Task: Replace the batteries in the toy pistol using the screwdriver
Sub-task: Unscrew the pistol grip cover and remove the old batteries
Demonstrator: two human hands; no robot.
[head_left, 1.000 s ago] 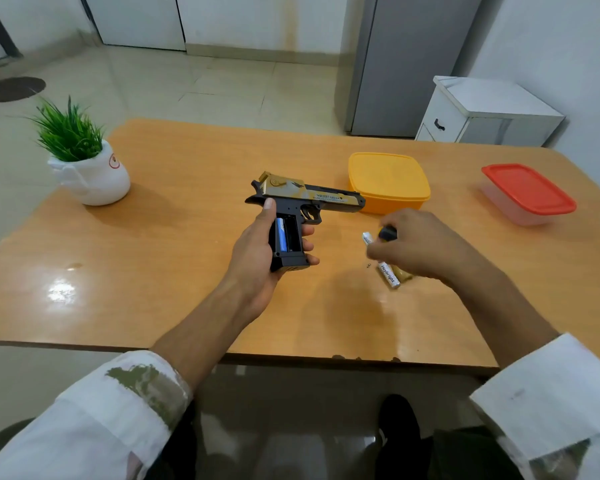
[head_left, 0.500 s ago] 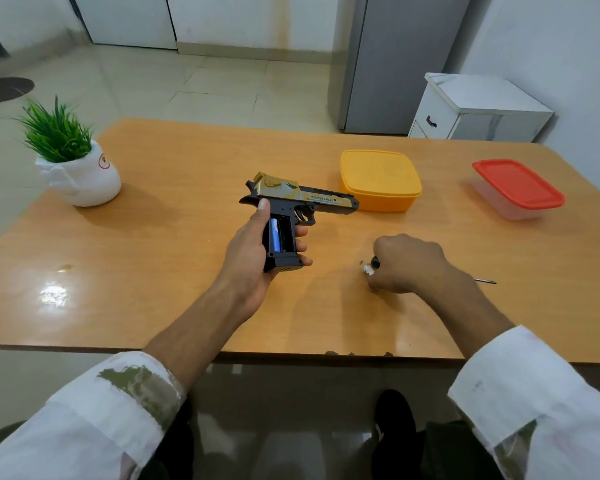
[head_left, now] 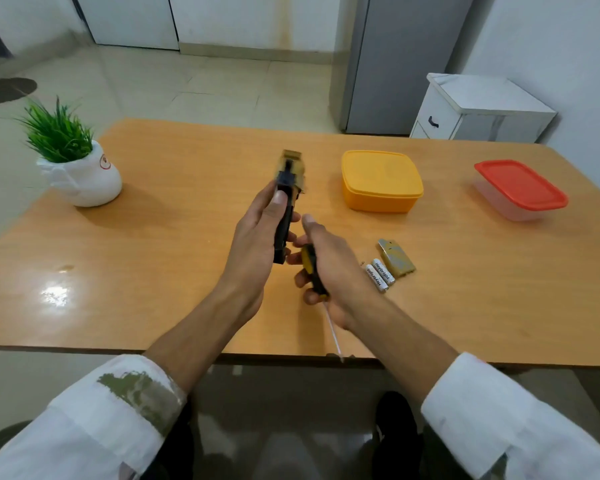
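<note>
Wooden bench (head_left: 153, 254), tiled floor behind. Left grip (head_left: 253, 244) clamped round toy pistol (head_left: 288, 188), muzzle pointing away. Right grip (head_left: 333, 268) just beside it, fingers wrapped round screwdriver (head_left: 310, 268) handle, shaft pointing back toward person. Two batteries (head_left: 380, 277) and gold cover (head_left: 395, 258) lie just right of right grip

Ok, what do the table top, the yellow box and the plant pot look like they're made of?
Table top: wood-look laminate, probably; glossy, with a bright glare patch. Yellow box: plastic, smooth matte, moulded lid rim. Plant pot: likely glazed ceramic, white with soft sheen, though plastic is possible.
</note>
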